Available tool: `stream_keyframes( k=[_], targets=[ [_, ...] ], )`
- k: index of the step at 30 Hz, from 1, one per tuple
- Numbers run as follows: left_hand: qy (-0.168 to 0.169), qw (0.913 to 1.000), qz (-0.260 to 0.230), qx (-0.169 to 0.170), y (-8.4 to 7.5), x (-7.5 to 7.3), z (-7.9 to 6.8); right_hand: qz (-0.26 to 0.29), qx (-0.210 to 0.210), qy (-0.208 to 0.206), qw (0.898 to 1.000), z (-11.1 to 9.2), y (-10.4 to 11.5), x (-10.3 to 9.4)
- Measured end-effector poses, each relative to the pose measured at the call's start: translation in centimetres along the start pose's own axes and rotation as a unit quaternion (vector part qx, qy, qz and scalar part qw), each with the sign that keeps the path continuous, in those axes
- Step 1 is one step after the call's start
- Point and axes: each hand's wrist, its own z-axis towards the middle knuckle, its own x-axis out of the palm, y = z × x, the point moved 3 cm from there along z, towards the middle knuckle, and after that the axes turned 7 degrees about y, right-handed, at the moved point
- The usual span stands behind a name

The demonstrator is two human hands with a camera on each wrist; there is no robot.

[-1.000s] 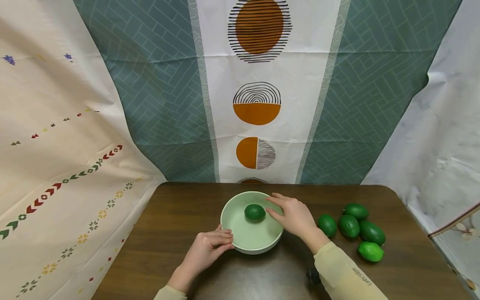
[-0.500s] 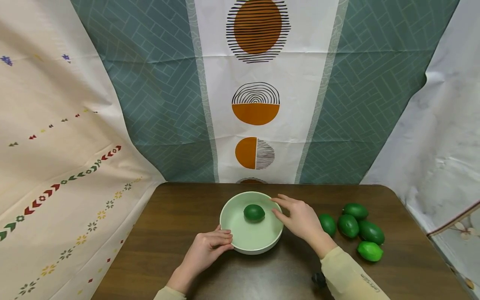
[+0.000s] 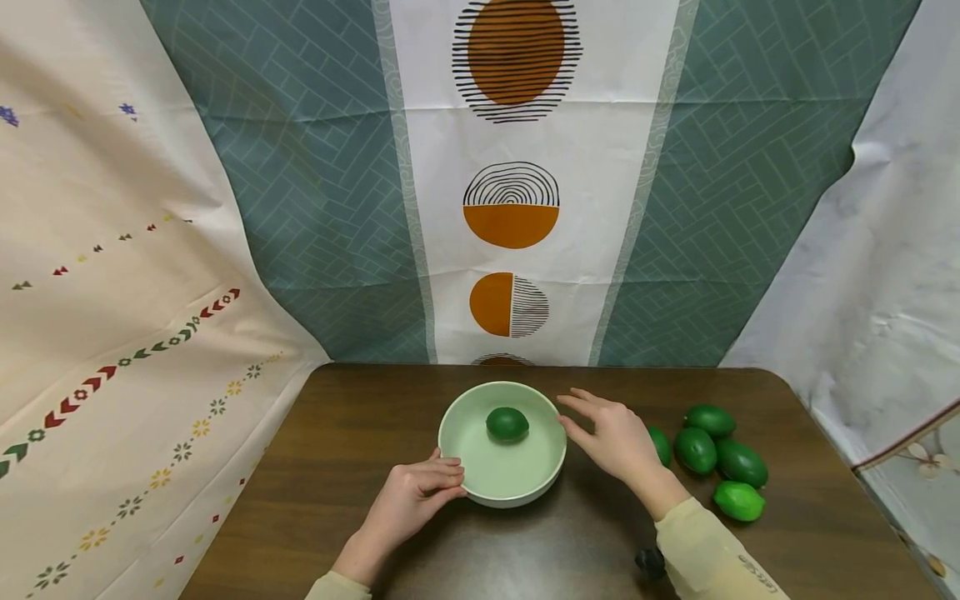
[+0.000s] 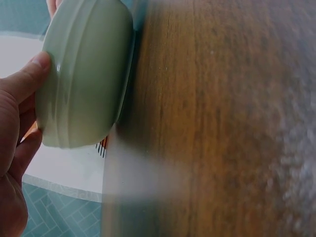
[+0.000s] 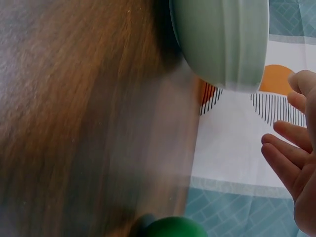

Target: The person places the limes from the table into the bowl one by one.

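Note:
A pale green bowl point(image 3: 501, 479) stands on the brown wooden table, with one smooth dark green oval fruit point(image 3: 507, 424) inside, toward the back. At the bowl's left front, my left hand point(image 3: 408, 500) grips the rim; in the left wrist view its thumb point(image 4: 32, 74) presses against the outer wall. Just off the right rim, my right hand point(image 3: 611, 437) hovers with fingers spread and nothing in them. A gap shows between that hand's fingers point(image 5: 284, 153) and the bowl in the right wrist view.
Right of the right hand lie several dark green oval fruits point(image 3: 741, 463) and a brighter lime point(image 3: 738, 501); one dark fruit point(image 3: 660, 446) is partly hidden behind the hand. Patterned cloths point(image 3: 330, 208) hang behind and beside the table point(image 3: 360, 417).
My right hand has drawn back rightward from over the bowl to just outside its rim. The left hand, the bowl and the fruit in it stay put.

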Motion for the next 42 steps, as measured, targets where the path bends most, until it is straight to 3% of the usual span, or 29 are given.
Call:
stream_keyframes(
  k=[20, 29, 36, 42],
  targets=[
    [-0.01, 0.9999, -0.003, 0.01, -0.1, 0.0, 0.0, -0.013, 0.027, 0.001, 1.0, -1.8, -2.1, -1.0],
    [0.004, 0.9995, -0.017, -0.026, 0.1, 0.0, -0.1, -0.015, 0.038, -0.004, 0.999, -2.6, -3.0, -1.6],
    [-0.009, 1.0, -0.005, 0.001, 0.0, 0.0, -0.1, -0.019, 0.044, -0.014, 0.999, -3.4, -3.9, -2.0],
    [-0.006, 0.9999, -0.008, -0.008, 0.0, 0.1, 0.0, -0.021, 0.049, -0.016, 0.998, -4.2, -4.7, -2.5]
  ],
)
